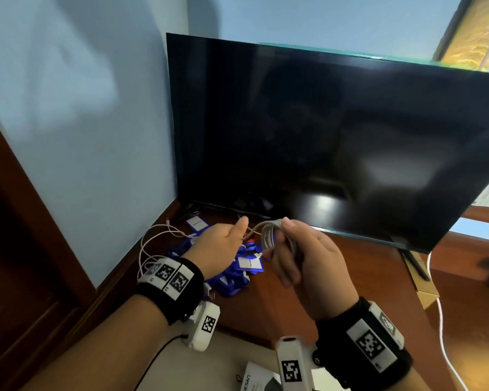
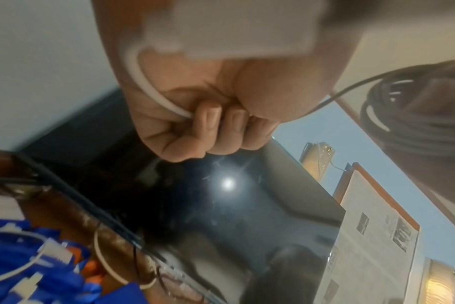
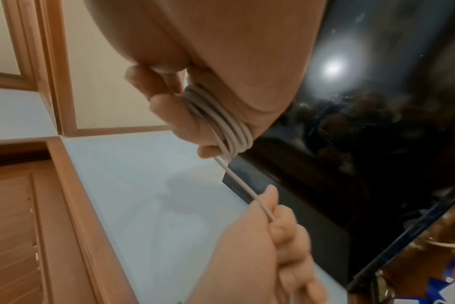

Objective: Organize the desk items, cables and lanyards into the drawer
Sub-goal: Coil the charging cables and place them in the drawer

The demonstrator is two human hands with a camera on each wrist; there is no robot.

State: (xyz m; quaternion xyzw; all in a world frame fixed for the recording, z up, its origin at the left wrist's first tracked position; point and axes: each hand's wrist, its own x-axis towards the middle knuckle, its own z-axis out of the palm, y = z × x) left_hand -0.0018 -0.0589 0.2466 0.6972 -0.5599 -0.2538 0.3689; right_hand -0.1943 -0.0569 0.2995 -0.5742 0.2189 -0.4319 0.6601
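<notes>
The white cable (image 1: 268,230) is half coiled: several loops sit round the fingers (image 3: 169,111) of the right hand (image 1: 308,258), raised above the worktop (image 1: 336,272) in front of the dark screen (image 1: 336,136). A short straight run leads from the coil to the left hand (image 1: 223,244), whose fingers (image 2: 208,131) are curled shut on the strand, thumb up. Both wrists are lifted and angled toward each other. The step in hand looks like winding the cable; next the left hand would need to feed more slack round the coil. Below the left fingers lie blue lanyards (image 1: 232,275) and loose thin white cords (image 1: 153,244). No drawer is in view.
</notes>
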